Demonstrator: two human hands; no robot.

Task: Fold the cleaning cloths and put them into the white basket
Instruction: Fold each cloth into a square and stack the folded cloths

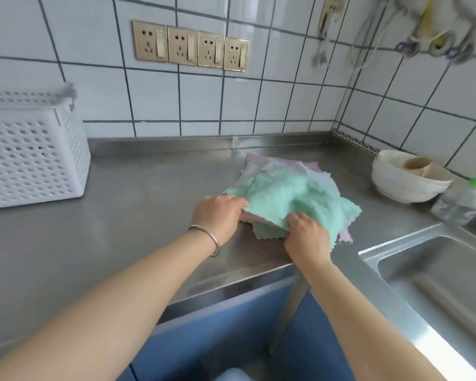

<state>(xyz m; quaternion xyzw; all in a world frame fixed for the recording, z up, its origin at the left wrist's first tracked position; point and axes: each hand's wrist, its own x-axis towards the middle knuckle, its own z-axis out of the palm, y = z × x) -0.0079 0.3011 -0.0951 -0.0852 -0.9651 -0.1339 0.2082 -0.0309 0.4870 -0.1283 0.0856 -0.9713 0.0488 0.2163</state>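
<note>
Both hands pinch green cloth (289, 196) atop pile: left hand (217, 215) at near-left edge, right hand (307, 235) at near edge. Soft, light, floppy; best held by corners.

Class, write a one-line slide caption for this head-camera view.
Both hands, left and right, grip a mint-green cloth atop the cloth pile; the white basket waits at left.

Steel counter (149, 193) w/ cloths (286, 193), basket (33, 160), bowls (407, 185)

Kitchen: steel sink (437, 273), tiled wall (286, 103) w/ sockets (190, 46).
</note>
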